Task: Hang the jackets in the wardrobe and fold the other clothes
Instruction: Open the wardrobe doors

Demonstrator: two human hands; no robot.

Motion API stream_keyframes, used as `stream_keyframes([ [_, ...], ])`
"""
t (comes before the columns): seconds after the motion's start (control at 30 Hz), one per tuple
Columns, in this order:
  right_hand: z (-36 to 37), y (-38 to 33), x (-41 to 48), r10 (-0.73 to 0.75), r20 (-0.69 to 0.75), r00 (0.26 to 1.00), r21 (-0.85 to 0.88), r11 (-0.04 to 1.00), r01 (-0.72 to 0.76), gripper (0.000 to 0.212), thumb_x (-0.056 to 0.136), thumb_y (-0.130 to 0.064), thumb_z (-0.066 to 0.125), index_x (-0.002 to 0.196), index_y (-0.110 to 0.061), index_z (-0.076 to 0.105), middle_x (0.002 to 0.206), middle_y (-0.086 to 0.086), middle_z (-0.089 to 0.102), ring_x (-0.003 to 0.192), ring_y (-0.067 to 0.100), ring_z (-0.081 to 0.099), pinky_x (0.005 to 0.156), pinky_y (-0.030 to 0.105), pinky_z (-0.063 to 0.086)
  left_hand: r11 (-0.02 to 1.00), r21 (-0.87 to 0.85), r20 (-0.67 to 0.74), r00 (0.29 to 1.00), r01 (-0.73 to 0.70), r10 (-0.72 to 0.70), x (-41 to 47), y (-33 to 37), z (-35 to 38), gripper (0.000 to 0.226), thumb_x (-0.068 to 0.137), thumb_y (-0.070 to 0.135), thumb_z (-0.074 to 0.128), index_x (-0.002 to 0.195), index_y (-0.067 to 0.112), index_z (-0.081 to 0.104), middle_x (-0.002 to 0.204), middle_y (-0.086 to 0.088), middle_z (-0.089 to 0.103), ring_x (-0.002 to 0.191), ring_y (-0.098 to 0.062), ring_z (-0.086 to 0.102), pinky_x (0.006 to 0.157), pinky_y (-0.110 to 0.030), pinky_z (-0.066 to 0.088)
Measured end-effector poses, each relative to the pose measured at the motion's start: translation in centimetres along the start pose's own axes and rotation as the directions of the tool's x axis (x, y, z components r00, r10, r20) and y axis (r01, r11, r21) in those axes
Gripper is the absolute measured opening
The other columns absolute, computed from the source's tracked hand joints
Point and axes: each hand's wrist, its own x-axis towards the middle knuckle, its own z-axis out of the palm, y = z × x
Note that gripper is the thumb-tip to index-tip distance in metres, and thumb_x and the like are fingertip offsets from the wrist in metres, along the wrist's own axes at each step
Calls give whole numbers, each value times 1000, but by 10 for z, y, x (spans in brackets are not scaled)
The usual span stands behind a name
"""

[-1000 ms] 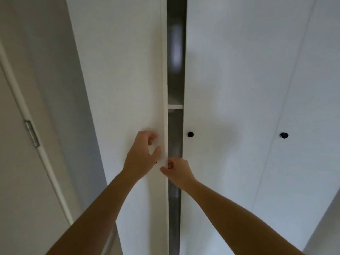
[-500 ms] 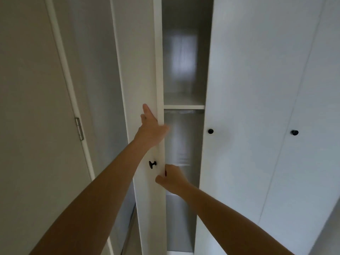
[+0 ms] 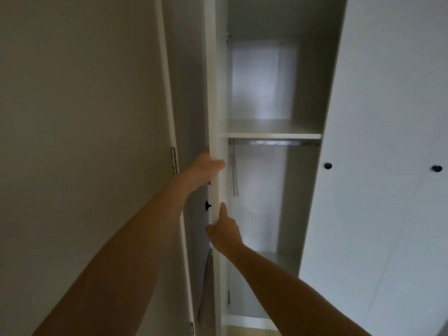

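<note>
A tall white wardrobe stands in front of me with its left door [image 3: 214, 93] swung out edge-on. My left hand [image 3: 206, 167] grips that door's edge above a black knob [image 3: 208, 206]. My right hand [image 3: 224, 229] holds the same edge just below, thumb up against it. Inside, a white shelf [image 3: 274, 135] sits over a metal hanging rail [image 3: 274, 142]. Pale hangers [image 3: 234, 175] dangle at the rail's left end. No jackets or other clothes are in view.
The wardrobe's other doors [image 3: 388, 117] on the right are closed, with black knobs [image 3: 328, 166]. A room door with a hinge [image 3: 173, 160] stands close on the left, next to a beige wall [image 3: 72, 117]. Wooden floor [image 3: 249, 331] shows at the bottom.
The left wardrobe door has swung from nearly closed to wide open. Both hands moved left with its edge, and the shelf, rail and hangers came into view.
</note>
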Motion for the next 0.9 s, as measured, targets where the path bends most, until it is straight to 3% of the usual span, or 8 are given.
stream_keyframes([
  [0.1, 19, -16, -2, 11, 1, 1000, 0, 1000, -11, 83, 93, -20, 58, 152, -27, 1, 106, 2, 59, 75, 13, 65, 61, 23, 58, 1000, -28, -9, 1000, -2, 1, -2, -14, -19, 17, 93, 16, 44, 77, 16, 50, 75, 0, 51, 65, -12, 49, 55, -21, 38],
  [0.27, 44, -30, 3, 17, 18, 1000, -14, 1000, -17, 86, 95, -19, 57, 153, -22, -6, 119, 6, 61, 83, 14, 64, 74, 29, 59, 1000, -18, -47, 999, -7, 6, 1, -34, -42, 19, 95, 19, 46, 76, 23, 49, 76, 1, 50, 66, -11, 48, 57, -24, 38],
  [0.4, 35, -26, 8, -25, 134, 991, -31, 999, 30, 90, 95, -26, 57, 152, -21, -13, 134, 8, 54, 95, 19, 64, 78, 26, 54, 998, -44, -88, 995, -51, 47, 6, -44, -41, 22, 94, 17, 45, 107, 4, 58, 68, 9, 59, 56, 2, 54, 51, -12, 41],
  [0.5, 2, -11, 14, -128, 289, 949, -73, 985, 155, 91, 92, -38, 59, 152, -28, -9, 155, 7, 31, 130, 29, 47, 98, 31, 41, 985, -78, -267, 955, -152, 126, 2, -46, -24, 54, 96, 14, 48, 145, 11, 28, 104, 8, 60, 73, 7, 57, 62, -7, 43],
  [0.6, -46, 9, 26, -202, 277, 940, -136, 960, 246, 87, 90, -49, 59, 152, -36, -1, 157, 4, 26, 134, 26, 43, 110, 37, 34, 949, 88, -525, 796, -302, 302, -9, -42, 6, 76, 93, 5, 50, 153, 14, 4, 144, 6, 33, 109, 25, 42, 93, -1, 36],
  [0.67, -85, 22, 37, -252, 227, 941, -186, 937, 296, 85, 90, -50, 58, 153, -33, 4, 156, 5, 28, 131, 24, 48, 110, 35, 35, 915, 301, -626, 668, -269, 402, -15, -36, 27, 85, 88, 5, 54, 153, 14, -1, 160, -2, 6, 143, -1, 13, 118, -28, 18],
  [0.77, -151, 48, 53, -256, 128, 958, -241, 929, 281, 78, 91, -43, 59, 152, -31, 12, 151, 8, 38, 114, 23, 60, 102, 36, 45, 813, 568, -642, 548, -130, 536, -14, -24, 64, 93, 78, 8, 60, 152, 10, 4, 160, -14, 1, 148, -26, -3, 119, -39, -5],
  [0.9, -246, 91, 77, -184, -36, 982, -241, 956, 170, 69, 92, -33, 60, 150, -30, 22, 144, 9, 45, 112, 21, 57, 96, 35, 48, 824, 531, -537, 675, -196, 506, 10, 1, 135, 94, 77, 6, 59, 152, 10, 2, 160, -11, 0, 147, -21, -7, 117, -44, -10],
])
